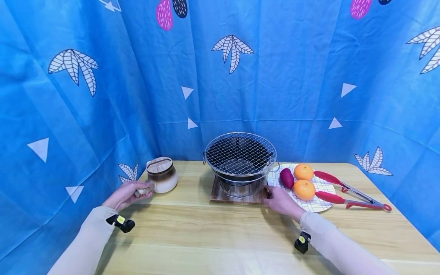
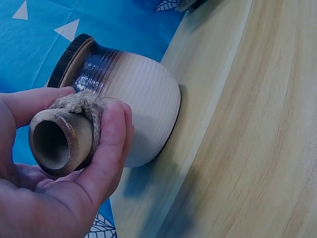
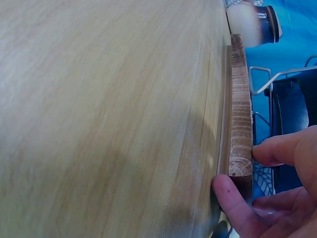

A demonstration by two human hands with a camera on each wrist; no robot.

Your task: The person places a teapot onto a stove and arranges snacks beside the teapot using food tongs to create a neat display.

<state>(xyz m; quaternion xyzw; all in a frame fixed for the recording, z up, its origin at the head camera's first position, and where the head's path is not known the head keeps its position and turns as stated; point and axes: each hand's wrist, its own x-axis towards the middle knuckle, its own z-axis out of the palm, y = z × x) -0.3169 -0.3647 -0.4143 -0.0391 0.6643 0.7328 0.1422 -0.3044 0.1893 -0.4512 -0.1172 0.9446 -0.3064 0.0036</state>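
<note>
At the left of the table, my left hand grips the hollow side handle of a ceramic pot. Twine is wound round that handle, and a wooden lid covers the pot, brown above and cream below. My right hand holds the front right corner of a brown wooden board, thumb and fingers on its edges. On the board stands a small round grill, its wire mesh over a black bowl on a metal wire stand.
Right of the grill, a checked white plate carries a dark red oval fruit or vegetable and two oranges. Red-tipped tongs lie spread across the plate's right rim. Blue curtains hang behind and beside the wooden table.
</note>
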